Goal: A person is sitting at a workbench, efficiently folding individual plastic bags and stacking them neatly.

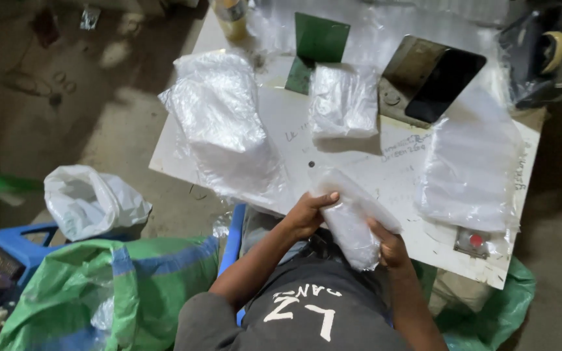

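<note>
Both hands hold one clear plastic packet (351,218) with white contents, just off the near edge of the white table (294,130). My left hand (308,213) grips its upper left side, thumb across the top. My right hand (390,246) clasps its lower right end. On the table beyond lie a large bundle of clear plastic bags (219,120), a smaller filled clear packet (344,101) and a flat stack of clear bags (469,162).
A green card (320,42) and a dark phone-like slab (445,83) lie at the table's far side, with a yellowish bottle (231,16) and a tape roll (553,51). A white bag (89,201) sits on a blue stool; a green-blue woven sack (99,292) is at lower left.
</note>
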